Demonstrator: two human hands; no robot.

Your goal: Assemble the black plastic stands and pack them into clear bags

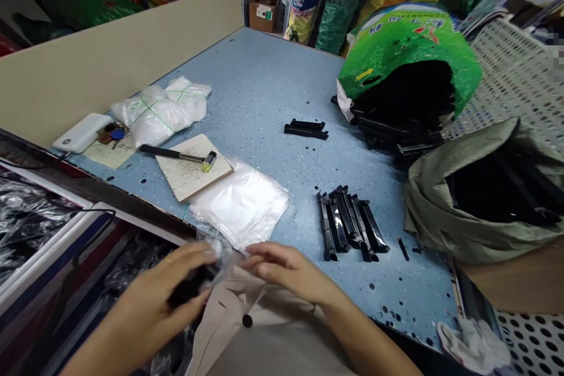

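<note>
Black plastic piece [191, 285]; left hand [150, 305] grips.

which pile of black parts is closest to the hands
The fanned-out heap on the blue table, just right of the right hand. The small stack lies farther up the table, and another heap sits at the green sack's mouth.

Even, bright light is cast on the blue table [264, 82]; its edges are bowed by distortion, and the left hand [150, 305] beside it is slightly blurred.

Fingers [178, 267] and a clear plastic bag [218, 252] partly hide the black object [191, 285], leaving its shape unclear.
</note>
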